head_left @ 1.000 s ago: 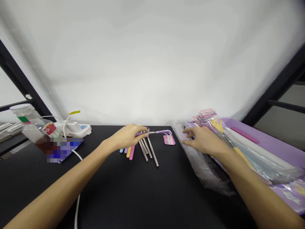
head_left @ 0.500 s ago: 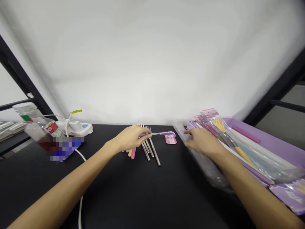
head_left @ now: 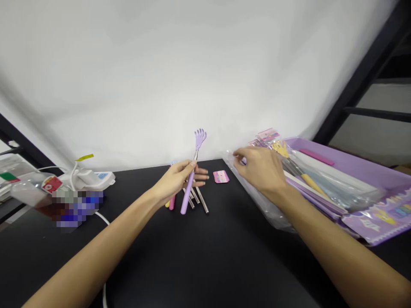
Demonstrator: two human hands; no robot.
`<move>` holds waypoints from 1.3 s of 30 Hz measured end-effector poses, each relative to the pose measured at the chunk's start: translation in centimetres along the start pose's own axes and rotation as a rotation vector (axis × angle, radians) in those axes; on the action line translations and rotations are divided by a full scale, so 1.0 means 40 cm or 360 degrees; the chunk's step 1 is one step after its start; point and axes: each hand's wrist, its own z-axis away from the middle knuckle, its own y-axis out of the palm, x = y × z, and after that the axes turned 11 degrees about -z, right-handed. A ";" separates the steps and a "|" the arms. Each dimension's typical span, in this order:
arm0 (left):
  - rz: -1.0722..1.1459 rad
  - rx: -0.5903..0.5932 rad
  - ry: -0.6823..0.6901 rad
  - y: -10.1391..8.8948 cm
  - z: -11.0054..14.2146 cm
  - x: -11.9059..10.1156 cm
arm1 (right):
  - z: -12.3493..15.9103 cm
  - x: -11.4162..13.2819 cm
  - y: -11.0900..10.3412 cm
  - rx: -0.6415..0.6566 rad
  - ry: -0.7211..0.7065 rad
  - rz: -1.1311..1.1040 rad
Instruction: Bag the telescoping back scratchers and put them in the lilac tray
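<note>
My left hand (head_left: 180,177) holds a lilac back scratcher (head_left: 187,192) between thumb and fingers, its claw end up and its handle slanting down toward me. Beneath and behind that hand lie several more back scratchers (head_left: 201,200) with metal rods and coloured handles, partly hidden. My right hand (head_left: 260,167) is over the clear plastic bags (head_left: 257,194) at the left side of the purple box (head_left: 353,164). Its fingers are curled in toward the thumb; whether they pinch the plastic cannot be made out. A small pink card (head_left: 221,176) lies on the black table (head_left: 205,256) between the hands.
Inside the purple box lie bagged back scratchers, one with a yellow claw (head_left: 280,149), and a printed purple flap (head_left: 379,220). At left are a clear bottle (head_left: 28,192), a white power strip (head_left: 99,179) and its cable (head_left: 104,219). A white wall (head_left: 199,77) stands behind.
My left hand has turned the lilac back scratcher from lying sideways to upright, claw up. My right hand's fingers have curled in over the plastic bags. The view has shifted slightly.
</note>
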 end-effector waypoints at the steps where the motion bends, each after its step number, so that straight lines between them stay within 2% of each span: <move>1: 0.0149 0.0004 0.0023 0.006 -0.001 0.000 | 0.005 0.008 0.005 -0.0038 -0.0147 -0.0051; 6: 0.0472 0.0013 0.0093 0.023 -0.002 -0.003 | 0.032 0.045 0.037 0.0004 -0.0850 -0.0210; 8: 0.0498 0.0009 0.0086 0.025 -0.003 -0.002 | 0.040 0.053 0.047 -0.0002 -0.1028 -0.0288; 10: 0.0485 -0.0007 0.0074 0.024 -0.004 0.002 | 0.044 0.060 0.055 0.0001 -0.1096 -0.0443; 12: 0.0469 -0.0089 0.0057 0.022 -0.005 0.008 | 0.048 0.071 0.061 0.0043 -0.1002 -0.0674; 14: 0.0500 -0.0166 0.0066 0.023 -0.004 0.014 | 0.051 0.089 0.064 0.0107 -0.0780 -0.0909; 18: 0.0650 -0.0206 0.0169 0.035 0.001 0.013 | 0.057 0.136 0.066 0.0262 -0.0322 -0.1196; 21: 0.0710 -0.0342 0.0250 0.039 0.003 -0.002 | 0.054 0.148 0.067 0.0428 -0.0048 -0.1460; 25: 0.0726 -0.0515 0.0297 0.010 -0.002 -0.010 | 0.031 0.110 0.061 0.0552 0.0227 -0.1985; 29: 0.0521 -0.0711 0.0259 -0.036 -0.011 0.013 | 0.006 0.052 0.034 0.0597 0.0429 -0.2174; 32: 0.0314 -0.0707 0.0260 -0.056 -0.016 0.036 | -0.005 0.021 0.003 0.0642 0.0417 -0.2036; 35: 0.0134 -0.0663 0.0333 -0.066 -0.021 0.048 | -0.010 0.004 -0.032 0.0683 0.0226 -0.1701; 39: -0.0199 -0.0839 0.0415 -0.082 -0.024 0.047 | -0.016 -0.020 -0.065 0.0720 0.0008 -0.1348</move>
